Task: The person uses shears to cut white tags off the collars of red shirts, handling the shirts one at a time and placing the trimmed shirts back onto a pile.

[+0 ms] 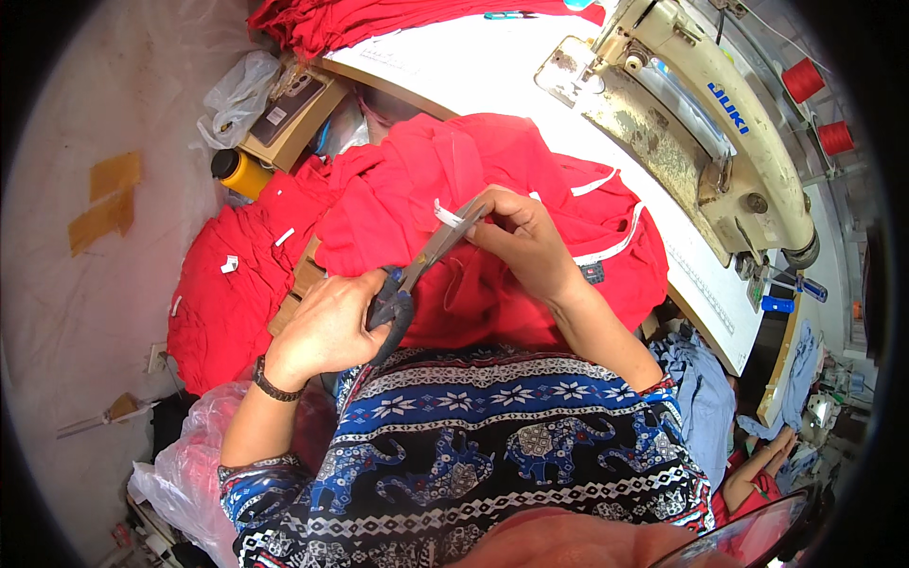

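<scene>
A pair of scissors (433,259) with dark handles is gripped in my left hand (327,324), its blades angled up toward the right. My right hand (525,244) is closed, thumb and forefinger pinching beside the blade tips. A short white strip (448,216) sticks out there, against the blades; its end by my fingers is hidden. Beneath both hands spreads a heap of red fabric (398,189). White tape (620,242) edges the part on the right, with a small dark label (592,273) close to my right wrist.
A sewing machine (748,142) stands on the white table (436,47) at the right. More red fabric (322,24) lies at the far edge. Left are a cardboard box (303,118), a yellow bottle with a black lid (248,176) and a plastic bag (241,95). Another person's arm (753,470) shows lower right.
</scene>
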A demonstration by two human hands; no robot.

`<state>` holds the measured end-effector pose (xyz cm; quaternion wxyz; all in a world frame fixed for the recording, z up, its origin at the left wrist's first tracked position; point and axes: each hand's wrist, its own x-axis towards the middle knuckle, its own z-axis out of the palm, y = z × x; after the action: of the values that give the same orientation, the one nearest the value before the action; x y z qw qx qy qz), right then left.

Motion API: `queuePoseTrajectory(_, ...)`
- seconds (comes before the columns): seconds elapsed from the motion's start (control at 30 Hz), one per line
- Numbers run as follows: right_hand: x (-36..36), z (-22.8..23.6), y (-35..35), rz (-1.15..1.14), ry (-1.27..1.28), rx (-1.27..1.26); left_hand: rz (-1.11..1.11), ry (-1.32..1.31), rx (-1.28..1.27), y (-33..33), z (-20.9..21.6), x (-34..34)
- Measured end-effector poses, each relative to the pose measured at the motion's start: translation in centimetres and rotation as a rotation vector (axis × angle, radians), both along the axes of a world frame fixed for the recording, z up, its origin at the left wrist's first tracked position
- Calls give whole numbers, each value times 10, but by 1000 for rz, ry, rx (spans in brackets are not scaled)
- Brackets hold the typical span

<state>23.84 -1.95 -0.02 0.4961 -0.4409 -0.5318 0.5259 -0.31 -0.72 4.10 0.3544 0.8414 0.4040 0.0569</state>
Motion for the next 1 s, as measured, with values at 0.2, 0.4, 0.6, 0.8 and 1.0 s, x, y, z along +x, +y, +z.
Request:
queuePoseTrajectory(0.2, -1, -2, 0, -3, -3, 3, 9, -34, 51, -3, -10, -2)
queuePoseTrajectory(0.4, 0, 0, 0, -78, -18, -55, 236, -152, -36, -8, -15, -3)
queuePoseTrajectory(0.6, -9, -11, 9, -188, 315, -147, 129, -144, -97, -34, -14, 21)
queuePoseTrajectory(0.8, -26, -26, 10, -6, 444, -300, 487, -335, -67, -26, -70, 51)
queuePoseTrajectory(1.0, 17, -17, 55, 177, -956, 563, 525, -712, -194, -14, -52, 0)
